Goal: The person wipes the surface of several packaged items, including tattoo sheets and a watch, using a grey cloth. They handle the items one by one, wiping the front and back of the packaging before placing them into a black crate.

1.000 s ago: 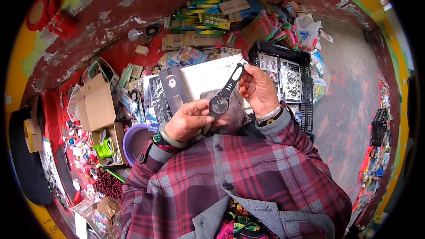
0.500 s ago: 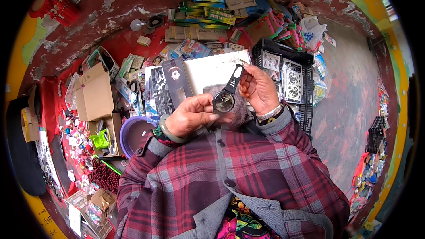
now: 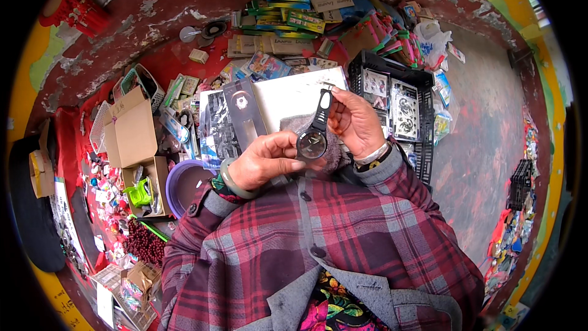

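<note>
A black wristwatch [image 3: 312,143] with a round dark dial is held up between my two hands, dial upward. My left hand [image 3: 262,160] pinches the side of its case between thumb and fingers. At the far end of the black strap, my right hand [image 3: 358,121] grips the strap with its fingertips. Below the watch lies a grey-purple cloth [image 3: 335,154], partly covered by the watch and my hands. A white board [image 3: 285,93] is beyond them, with a long dark watch box [image 3: 244,107] lying across its left part.
To the right stands a black plastic crate [image 3: 424,104] with printed sheets. On the left are a purple basin [image 3: 177,193] and an open cardboard box [image 3: 160,179] holding a bright green item. Stacked small boxes [image 3: 288,9] lie at the back by the peeling wall.
The watch has turned slightly, so its strap points more straight away from me and the dial sits a little farther right. Both hands keep hold of it.
</note>
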{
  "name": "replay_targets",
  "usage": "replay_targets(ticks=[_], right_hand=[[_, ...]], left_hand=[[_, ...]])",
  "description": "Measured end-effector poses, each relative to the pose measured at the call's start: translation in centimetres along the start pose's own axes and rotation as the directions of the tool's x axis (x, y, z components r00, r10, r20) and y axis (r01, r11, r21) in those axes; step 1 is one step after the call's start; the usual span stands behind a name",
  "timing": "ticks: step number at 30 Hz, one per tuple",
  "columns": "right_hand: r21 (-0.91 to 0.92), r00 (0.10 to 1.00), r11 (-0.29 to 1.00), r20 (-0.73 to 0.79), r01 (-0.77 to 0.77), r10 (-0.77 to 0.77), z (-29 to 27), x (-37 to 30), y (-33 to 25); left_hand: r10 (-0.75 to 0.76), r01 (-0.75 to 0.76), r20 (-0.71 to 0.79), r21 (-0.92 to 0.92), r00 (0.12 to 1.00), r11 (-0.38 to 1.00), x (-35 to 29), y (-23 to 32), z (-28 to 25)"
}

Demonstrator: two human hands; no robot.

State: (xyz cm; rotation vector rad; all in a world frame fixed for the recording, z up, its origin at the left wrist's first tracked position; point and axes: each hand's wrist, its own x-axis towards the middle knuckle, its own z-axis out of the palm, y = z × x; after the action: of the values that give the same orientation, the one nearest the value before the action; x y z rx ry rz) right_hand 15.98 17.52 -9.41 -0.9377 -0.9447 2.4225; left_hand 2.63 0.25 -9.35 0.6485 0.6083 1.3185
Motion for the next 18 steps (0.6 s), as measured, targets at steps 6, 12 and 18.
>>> replay_targets(ticks=[6, 12, 18], right_hand=[[0.026, 1.0, 1.0, -0.02, -0.008, 0.008, 0.16, 0.09, 0.09], [0.005, 0.999, 1.0, 0.036, -0.014, 0.014, -0.38, 0.19, 0.15], [-0.089, 0.978, 0.991, 0.175, -0.102, 0.117, 0.4, -0.42, -0.47]], left_hand=[[-0.016, 0.016, -0.01, -0.007, 1.0, 1.0, -0.03, 0.06, -0.04], [-0.032, 0.031, -0.026, -0.052, 0.999, 0.998, -0.02, 0.23, 0.0], [0.075, -0.092, -0.154, -0.106, 0.985, 0.99, 0.2, 0.21, 0.28]])
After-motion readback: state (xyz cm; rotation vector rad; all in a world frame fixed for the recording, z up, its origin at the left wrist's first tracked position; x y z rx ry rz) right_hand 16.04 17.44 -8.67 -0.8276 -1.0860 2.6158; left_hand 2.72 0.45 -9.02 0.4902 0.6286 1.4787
